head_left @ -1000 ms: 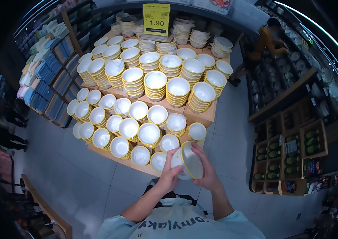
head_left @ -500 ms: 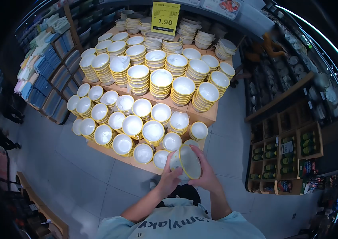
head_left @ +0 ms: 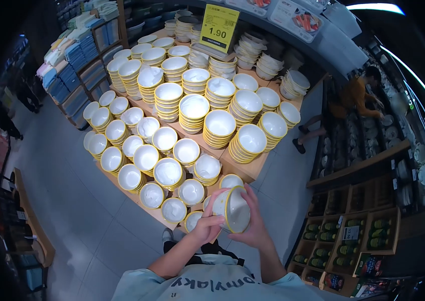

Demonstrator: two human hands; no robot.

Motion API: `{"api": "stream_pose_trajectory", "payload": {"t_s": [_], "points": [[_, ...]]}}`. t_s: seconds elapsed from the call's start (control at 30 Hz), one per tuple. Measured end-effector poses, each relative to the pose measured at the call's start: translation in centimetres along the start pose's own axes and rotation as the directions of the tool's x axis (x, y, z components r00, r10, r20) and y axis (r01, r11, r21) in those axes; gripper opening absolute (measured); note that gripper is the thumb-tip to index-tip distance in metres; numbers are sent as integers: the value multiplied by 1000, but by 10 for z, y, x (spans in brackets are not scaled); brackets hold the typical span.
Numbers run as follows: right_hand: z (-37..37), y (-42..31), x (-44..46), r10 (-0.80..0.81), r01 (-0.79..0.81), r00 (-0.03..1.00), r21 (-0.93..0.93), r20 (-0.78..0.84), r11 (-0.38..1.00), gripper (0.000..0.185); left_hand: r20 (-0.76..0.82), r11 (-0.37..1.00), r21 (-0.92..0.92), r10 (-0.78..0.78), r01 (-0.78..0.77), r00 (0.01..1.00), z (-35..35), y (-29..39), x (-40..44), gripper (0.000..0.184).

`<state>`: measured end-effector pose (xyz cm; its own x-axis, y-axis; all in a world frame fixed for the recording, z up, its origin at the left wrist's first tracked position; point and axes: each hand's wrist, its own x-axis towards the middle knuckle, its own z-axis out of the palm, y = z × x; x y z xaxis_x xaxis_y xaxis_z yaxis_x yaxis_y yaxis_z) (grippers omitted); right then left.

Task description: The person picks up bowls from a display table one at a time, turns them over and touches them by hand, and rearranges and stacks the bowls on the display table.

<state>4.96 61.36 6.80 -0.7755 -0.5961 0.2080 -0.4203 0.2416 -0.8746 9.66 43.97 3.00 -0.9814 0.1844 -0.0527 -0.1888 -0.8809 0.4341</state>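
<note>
Between my two hands is a white bowl point(head_left: 237, 210) with a yellow rim, tipped on its side so its inside faces right. My left hand point(head_left: 207, 223) grips its left side, the thumb lying across the outer wall. Around the right edge curl the fingers of my right hand point(head_left: 255, 220). Whether the held piece is one bowl or several nested ones, I cannot tell. Just beyond my hands, stacks of like yellow-rimmed bowls point(head_left: 168, 172) stand on the lower level of a wooden display point(head_left: 160, 216). Taller bowl stacks point(head_left: 220, 125) fill the upper level.
A yellow price sign point(head_left: 219, 27) stands at the back of the display. Folded towels point(head_left: 67, 70) fill shelves at left. On the right, a person in an orange top point(head_left: 355, 98) reaches toward a shelf of dishes. Wooden bins with green-labelled jars point(head_left: 348, 248) stand nearer me.
My view has turned, shifting the display leftward and bringing the person at right into clearer sight. The bowl stays in both hands, with its opening turned slightly.
</note>
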Motion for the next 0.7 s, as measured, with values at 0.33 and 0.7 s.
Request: {"api": "stream_pose_trajectory", "payload": {"t_s": [0.33, 0.7], "points": [[-71, 43, 11, -47, 37, 988, 66, 148, 997, 108, -111, 989, -71, 123, -132, 986, 18, -68, 36, 88], [-42, 40, 37, -101, 103, 992, -23, 78, 994, 92, -194, 984, -16, 171, -178, 966, 12, -50, 15, 79]]}}
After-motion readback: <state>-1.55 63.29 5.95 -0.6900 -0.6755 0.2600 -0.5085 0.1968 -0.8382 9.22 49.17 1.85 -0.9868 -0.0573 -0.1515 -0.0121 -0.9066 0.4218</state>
